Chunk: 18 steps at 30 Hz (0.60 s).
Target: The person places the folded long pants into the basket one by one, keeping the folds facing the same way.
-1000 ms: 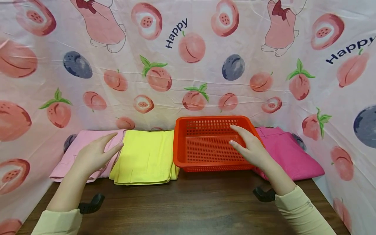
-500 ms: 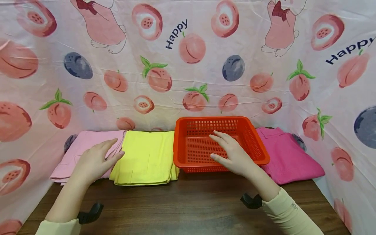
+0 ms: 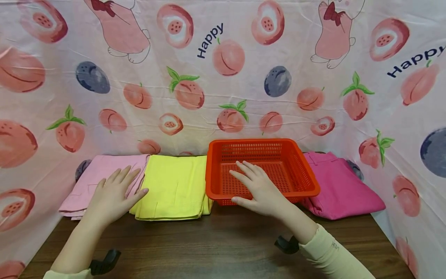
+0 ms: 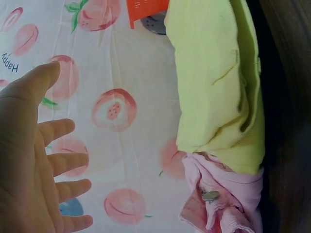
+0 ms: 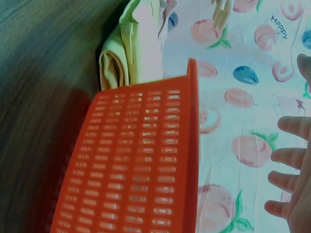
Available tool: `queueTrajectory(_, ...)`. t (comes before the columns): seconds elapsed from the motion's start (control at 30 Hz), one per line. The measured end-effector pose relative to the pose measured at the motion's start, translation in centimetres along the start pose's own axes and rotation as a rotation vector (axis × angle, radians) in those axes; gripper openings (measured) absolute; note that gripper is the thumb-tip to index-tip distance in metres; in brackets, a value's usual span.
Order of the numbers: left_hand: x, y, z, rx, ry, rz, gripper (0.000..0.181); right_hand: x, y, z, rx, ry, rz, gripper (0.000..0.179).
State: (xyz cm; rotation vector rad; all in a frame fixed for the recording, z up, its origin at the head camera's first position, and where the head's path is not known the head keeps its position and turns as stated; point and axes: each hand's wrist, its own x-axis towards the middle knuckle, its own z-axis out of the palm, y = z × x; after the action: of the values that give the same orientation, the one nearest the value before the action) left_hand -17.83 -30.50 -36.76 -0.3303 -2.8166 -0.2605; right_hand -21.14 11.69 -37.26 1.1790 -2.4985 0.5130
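Observation:
My left hand (image 3: 113,197) hovers with spread fingers in front of folded light pink pants (image 3: 104,164), the thumb overlapping the edge of folded yellow pants (image 3: 175,186) in the head view. A metal button (image 4: 210,196) shows on the pink pants in the left wrist view. Above the front of a red plastic basket (image 3: 210,170), my right hand (image 3: 263,192) is held with fingers spread and nothing in it. The basket has slotted walls and no contents in sight. In the right wrist view, the right fingers (image 5: 286,158) stand apart from the basket wall.
Folded hot pink pants (image 3: 343,188) lie right of the basket, partly behind its rim. Everything stands on a dark wooden table (image 3: 195,248). A fruit-printed cloth (image 3: 209,89) rises at the back and both sides. Black camera mounts (image 3: 287,245) sit at the wrists.
My right hand has moved left and toward me, from the basket's right side to its front middle. The left hand has stayed nearly in place, its fingers spreading wider and dipping slightly.

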Motion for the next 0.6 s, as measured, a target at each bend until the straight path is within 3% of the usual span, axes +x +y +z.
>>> queueTrajectory(0.6, -1.7, -0.1, 1.7, -0.005, -0.025, 0.001, 0.076, 1.0, -2.5, 3.1, -0.044, -0.080, -0.080, 0.069)
